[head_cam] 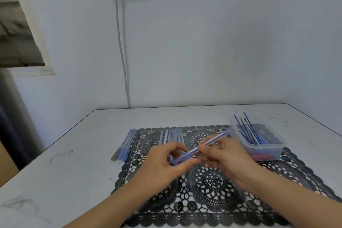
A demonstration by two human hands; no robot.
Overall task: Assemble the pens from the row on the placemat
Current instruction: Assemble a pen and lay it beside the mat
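Clear tub [266, 151] w/ blue, black & white refills [248, 129] sits on placemat's [212, 181] far-right corner, just beyond right hand [225, 155]. Row of barrels [173, 136] lies along mat's far edge. A bunch of pens [125, 144] lies at its left edge, partly on table [74, 153]. Held pen [192, 151] is pale-blue, translucent, above mat centre, slanting up-right. Left hand [162, 164] curls round its lower end; right hand pinches mid-barrel.

The placemat [212, 181] is black openwork lace with round medallions and a scalloped border. Above its middle, the pen [193, 151] is translucent pale blue. The row of pens [173, 136] at its far edge is pale blue, 1 whitish. On its far-right corner, the clear tub [259, 151] holds blue, black and white refills [247, 127].
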